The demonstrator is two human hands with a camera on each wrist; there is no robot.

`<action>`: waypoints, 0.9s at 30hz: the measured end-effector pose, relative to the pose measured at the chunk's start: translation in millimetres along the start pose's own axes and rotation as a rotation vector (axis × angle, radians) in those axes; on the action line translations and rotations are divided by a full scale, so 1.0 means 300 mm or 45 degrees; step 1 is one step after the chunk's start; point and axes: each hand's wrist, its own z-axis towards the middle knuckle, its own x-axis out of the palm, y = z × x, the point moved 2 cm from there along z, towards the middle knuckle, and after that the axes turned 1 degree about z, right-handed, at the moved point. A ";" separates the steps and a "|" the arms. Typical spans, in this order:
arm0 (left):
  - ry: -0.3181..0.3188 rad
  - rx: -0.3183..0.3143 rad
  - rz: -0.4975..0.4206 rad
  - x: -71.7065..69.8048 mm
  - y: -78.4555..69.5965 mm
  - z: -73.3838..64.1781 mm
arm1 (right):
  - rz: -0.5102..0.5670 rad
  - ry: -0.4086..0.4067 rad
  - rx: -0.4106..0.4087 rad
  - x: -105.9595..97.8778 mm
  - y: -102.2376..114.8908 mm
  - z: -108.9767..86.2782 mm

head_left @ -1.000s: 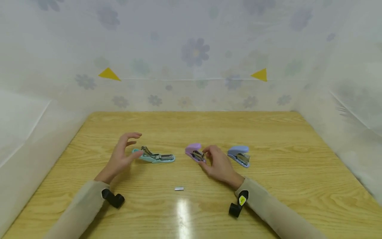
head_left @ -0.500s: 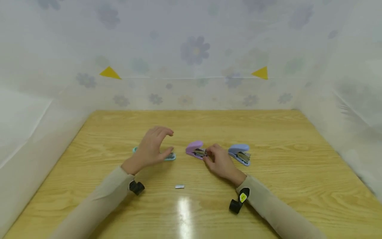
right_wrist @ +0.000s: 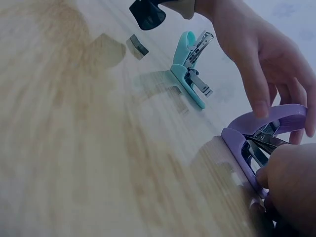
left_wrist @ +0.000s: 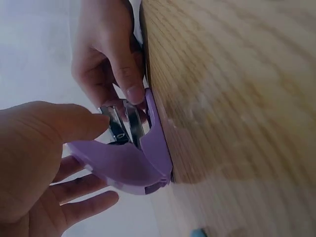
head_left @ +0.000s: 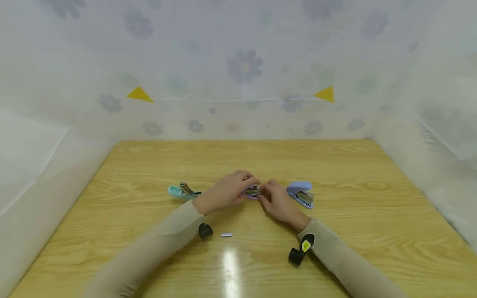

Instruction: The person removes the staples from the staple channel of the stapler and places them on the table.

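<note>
A purple stapler [head_left: 253, 191] stands on the table between my two hands, its cover raised and its metal magazine showing in the left wrist view. My left hand [head_left: 223, 192] reaches over it from the left. In the left wrist view, the thumb lies against the cover and magazine, while other fingers pass behind the cover [left_wrist: 123, 165]. With thumb and fingers, my right hand [head_left: 279, 203] pinches the front end of the stapler's base. Part of the stapler is hidden by both hands in the head view.
A teal stapler [head_left: 179, 192], swung wide open, lies to the left, partly behind my left hand. To the right rests a light blue stapler [head_left: 299, 192]. A small strip of staples [head_left: 226, 234] lies nearer the front on the wooden table [head_left: 238, 157].
My left hand has moved right, from the teal stapler across to the purple one. My right hand stays at the purple stapler's front end, which has turned slightly.
</note>
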 end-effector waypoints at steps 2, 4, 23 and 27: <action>-0.003 0.011 0.019 0.006 -0.006 0.014 | 0.005 0.011 0.003 0.000 -0.002 -0.001; 0.004 -0.001 0.036 0.008 -0.010 0.026 | 0.009 0.018 0.005 -0.001 -0.001 -0.001; -0.063 -0.218 -0.224 -0.015 0.027 -0.029 | -0.030 0.029 0.048 -0.020 0.007 0.005; -0.158 -0.202 -0.185 -0.013 0.042 -0.052 | -0.031 0.033 0.052 -0.021 0.003 0.008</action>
